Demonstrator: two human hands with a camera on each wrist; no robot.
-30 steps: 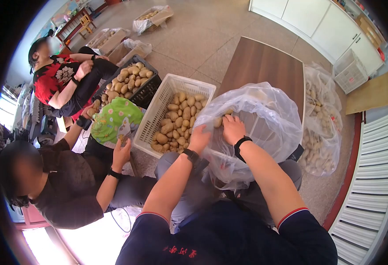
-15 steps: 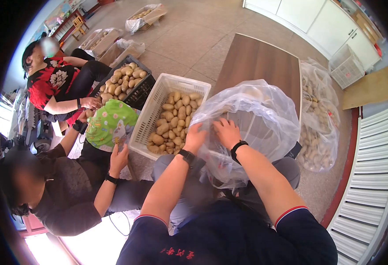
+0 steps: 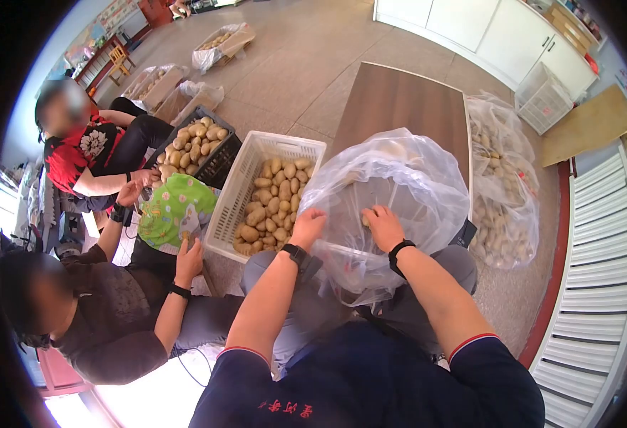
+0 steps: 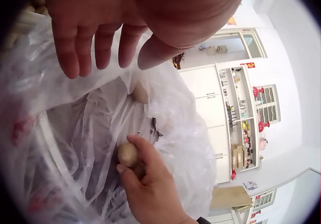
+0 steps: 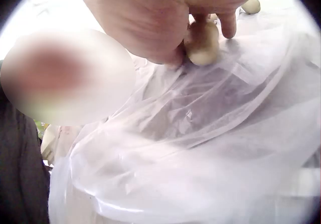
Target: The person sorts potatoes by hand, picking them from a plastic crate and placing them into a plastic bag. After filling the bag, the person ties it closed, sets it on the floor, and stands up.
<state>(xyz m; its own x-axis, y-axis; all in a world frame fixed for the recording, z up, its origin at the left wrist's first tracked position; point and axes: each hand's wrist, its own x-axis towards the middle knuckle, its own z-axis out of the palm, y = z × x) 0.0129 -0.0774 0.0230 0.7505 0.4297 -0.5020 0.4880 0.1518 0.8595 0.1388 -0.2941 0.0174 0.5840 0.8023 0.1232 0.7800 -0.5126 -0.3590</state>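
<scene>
My right hand (image 3: 385, 228) grips a potato (image 4: 129, 155) between thumb and fingers, inside the mouth of a clear plastic bag (image 3: 417, 171). In the right wrist view, this potato (image 5: 203, 46) shows under the fingers. My left hand (image 3: 308, 227) is over the bag's left edge; in the left wrist view its fingers (image 4: 103, 48) hang loose with nothing in them. Another potato (image 4: 140, 92) lies farther back in the bag. A white slatted crate (image 3: 217, 221) of potatoes (image 3: 274, 203) stands just left of the bag.
A brown tabletop (image 3: 406, 100) is behind the bag. Filled bags of potatoes (image 3: 502, 185) stand at its right. Two people sit at the left, by a black crate (image 3: 221, 157) of potatoes and a green cloth (image 3: 178, 210). A white radiator (image 3: 592, 285) runs along the right.
My right hand has moved rightward and nearer my body within the bag, and a potato now shows in its fingers. My left hand stays by the bag's left edge. The head view has shifted slightly.
</scene>
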